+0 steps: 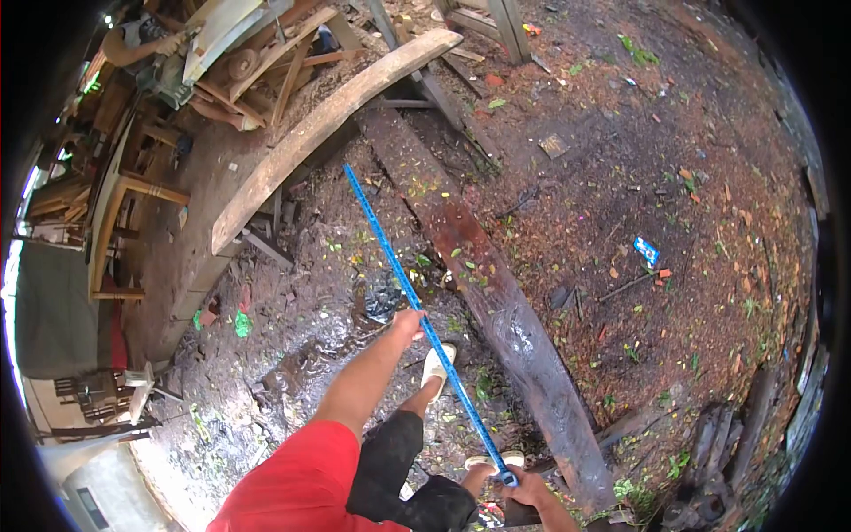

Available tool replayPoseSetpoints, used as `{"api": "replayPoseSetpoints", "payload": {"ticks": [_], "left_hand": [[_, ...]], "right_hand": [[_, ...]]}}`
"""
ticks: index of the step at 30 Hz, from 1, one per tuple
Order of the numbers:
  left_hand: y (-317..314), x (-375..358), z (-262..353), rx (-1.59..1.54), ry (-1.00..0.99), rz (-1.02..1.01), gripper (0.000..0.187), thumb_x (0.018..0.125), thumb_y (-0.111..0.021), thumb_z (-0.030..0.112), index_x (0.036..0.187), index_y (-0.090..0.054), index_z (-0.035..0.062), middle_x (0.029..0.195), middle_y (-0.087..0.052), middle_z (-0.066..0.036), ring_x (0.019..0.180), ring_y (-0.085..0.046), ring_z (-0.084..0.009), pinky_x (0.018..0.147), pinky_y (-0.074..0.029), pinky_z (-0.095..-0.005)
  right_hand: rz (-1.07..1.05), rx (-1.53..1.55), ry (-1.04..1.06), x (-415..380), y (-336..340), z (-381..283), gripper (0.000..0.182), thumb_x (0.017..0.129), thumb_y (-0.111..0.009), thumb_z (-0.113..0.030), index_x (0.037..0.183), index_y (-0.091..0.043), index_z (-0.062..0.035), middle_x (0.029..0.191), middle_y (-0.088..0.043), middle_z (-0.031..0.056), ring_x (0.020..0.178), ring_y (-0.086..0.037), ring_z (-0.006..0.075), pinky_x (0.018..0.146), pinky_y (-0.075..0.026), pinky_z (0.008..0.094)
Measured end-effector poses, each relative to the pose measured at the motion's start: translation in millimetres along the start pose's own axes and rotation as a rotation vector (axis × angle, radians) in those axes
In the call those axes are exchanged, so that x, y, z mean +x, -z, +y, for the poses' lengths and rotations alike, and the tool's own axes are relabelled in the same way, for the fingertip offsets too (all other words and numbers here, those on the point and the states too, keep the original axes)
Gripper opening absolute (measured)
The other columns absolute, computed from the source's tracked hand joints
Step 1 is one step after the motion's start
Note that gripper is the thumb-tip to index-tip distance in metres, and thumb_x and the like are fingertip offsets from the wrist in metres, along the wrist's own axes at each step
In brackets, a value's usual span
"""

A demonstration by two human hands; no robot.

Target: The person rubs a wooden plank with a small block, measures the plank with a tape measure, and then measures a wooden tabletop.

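Note:
A long blue measuring tape [387, 248] stretches diagonally over the wet ground, its far end near the curved board. My left hand [409, 324] is closed around the blade partway along its length. Down at the near end, my right hand [530, 488] is closed on the small tape case [507, 479], most of which the fingers hide. Just right of the tape, a long dark wet plank [496, 301] lies on the ground, strewn with small leaves. My white shoes [439, 362] are beneath the tape.
A long curved board [332, 120] rests across wooden supports ahead. At upper left, another person [146, 53] is beside a wooden workbench [232, 40]. Muddy water [301, 363] lies left of my feet. Dark logs [709, 461] lie at lower right, and a blue wrapper [646, 251] on the dirt.

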State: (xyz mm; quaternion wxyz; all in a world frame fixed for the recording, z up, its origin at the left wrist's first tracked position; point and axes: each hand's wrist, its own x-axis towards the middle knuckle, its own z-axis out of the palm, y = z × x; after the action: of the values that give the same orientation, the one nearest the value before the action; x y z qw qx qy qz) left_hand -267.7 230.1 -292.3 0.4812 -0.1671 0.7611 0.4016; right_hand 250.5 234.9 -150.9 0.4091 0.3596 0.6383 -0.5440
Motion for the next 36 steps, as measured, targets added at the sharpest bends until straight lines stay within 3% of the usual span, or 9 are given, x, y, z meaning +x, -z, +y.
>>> {"api": "replayPoseSetpoints", "payload": {"ticks": [6, 11, 12, 13, 15, 16, 18, 24, 36], "left_hand": [[-2, -23, 18, 0.004, -0.027, -0.041, 0.029, 0.098, -0.052, 0.035, 0.106, -0.065, 0.0113, 0.087, -0.064, -0.006, 0.067, -0.06, -0.0144, 0.051, -0.051, -0.0318], [39, -107, -86, 1.227, -0.604, -0.174, 0.045, 0.094, -0.046, 0.044, 0.108, -0.066, 0.0058, 0.109, -0.067, -0.02, 0.098, -0.065, -0.0391, 0.089, -0.048, -0.0523], [34, -168, -63, 1.13, -0.257, -0.209, 0.046, 0.088, -0.053, 0.047, 0.109, -0.068, 0.0081, 0.11, -0.068, -0.021, 0.102, -0.065, -0.0391, 0.09, -0.049, -0.0509], [45, -203, -71, 1.085, -0.224, -0.256, 0.05, 0.084, -0.057, 0.05, 0.111, -0.068, 0.0089, 0.106, -0.069, -0.023, 0.1, -0.066, -0.0403, 0.092, -0.05, -0.0473], [69, -219, -136, 1.371, -0.199, -0.237, 0.061, 0.085, -0.058, 0.049, 0.135, -0.053, 0.0152, 0.135, -0.054, -0.021, 0.127, -0.05, -0.0408, 0.102, -0.044, -0.0542], [76, -228, -151, 1.453, -0.081, -0.347, 0.069, 0.084, -0.061, 0.05, 0.142, -0.044, 0.0169, 0.149, -0.035, -0.021, 0.138, -0.033, -0.0445, 0.102, -0.037, -0.0673], [80, -246, -160, 1.599, -0.186, -0.368, 0.075, 0.083, -0.065, 0.049, 0.145, -0.04, 0.0163, 0.152, -0.027, -0.024, 0.138, -0.029, -0.0475, 0.1, -0.034, -0.0737], [64, -241, -150, 1.775, -0.104, -0.359, 0.086, 0.081, -0.064, 0.052, 0.152, -0.031, 0.015, 0.153, -0.023, -0.025, 0.137, -0.031, -0.0481, 0.102, -0.037, -0.0681], [60, -232, -159, 1.756, -0.24, -0.271, 0.073, 0.079, -0.067, 0.046, 0.139, -0.047, 0.0108, 0.145, -0.035, -0.024, 0.131, -0.04, -0.0464, 0.09, -0.046, -0.0653]], "right_hand": [[0.201, -0.113, 0.057, 34, 56, -71, 0.075, 0.073, -0.066, -0.052, 0.141, -0.05, -0.0233, 0.106, -0.068, 0.026, 0.1, -0.065, 0.0429, 0.089, -0.052, 0.0479], [0.207, -0.127, 0.03, 100, 105, -130, 0.076, 0.073, -0.064, -0.055, 0.139, -0.051, -0.0206, 0.11, -0.067, 0.0259, 0.104, -0.064, 0.0437, 0.093, -0.05, 0.0483], [0.188, -0.139, 0.001, 117, 112, -137, 0.078, 0.072, -0.064, -0.058, 0.139, -0.052, -0.0183, 0.113, -0.067, 0.0256, 0.108, -0.063, 0.0426, 0.095, -0.049, 0.0474], [0.169, -0.151, -0.028, 132, 116, -141, 0.08, 0.072, -0.063, -0.061, 0.138, -0.053, -0.016, 0.116, -0.066, 0.0253, 0.111, -0.062, 0.0415, 0.098, -0.048, 0.0466], [0.193, -0.119, -0.027, 144, 126, -144, 0.081, 0.072, -0.063, -0.061, 0.138, -0.054, -0.0158, 0.119, -0.065, 0.0248, 0.113, -0.061, 0.0408, 0.099, -0.048, 0.0454], [0.207, -0.104, -0.023, 150, 132, -146, 0.081, 0.071, -0.063, -0.061, 0.138, -0.054, -0.0157, 0.12, -0.065, 0.0246, 0.114, -0.061, 0.0404, 0.1, -0.047, 0.0448], [0.265, -0.113, -0.011, 158, 140, -148, 0.084, 0.07, -0.064, -0.06, 0.139, -0.054, -0.014, 0.123, -0.063, 0.0253, 0.116, -0.061, 0.0397, 0.101, -0.047, 0.0434], [0.27, -0.14, -0.011, 163, 167, -171, 0.081, 0.072, -0.063, -0.055, 0.141, -0.051, -0.0132, 0.124, -0.063, 0.0246, 0.118, -0.06, 0.0384, 0.103, -0.046, 0.0436], [0.013, -0.143, -0.014, 164, 160, -183, 0.082, 0.071, -0.061, -0.065, 0.134, -0.06, -0.0106, 0.121, -0.065, 0.0235, 0.116, -0.061, 0.0366, 0.102, -0.046, 0.0406]]}}
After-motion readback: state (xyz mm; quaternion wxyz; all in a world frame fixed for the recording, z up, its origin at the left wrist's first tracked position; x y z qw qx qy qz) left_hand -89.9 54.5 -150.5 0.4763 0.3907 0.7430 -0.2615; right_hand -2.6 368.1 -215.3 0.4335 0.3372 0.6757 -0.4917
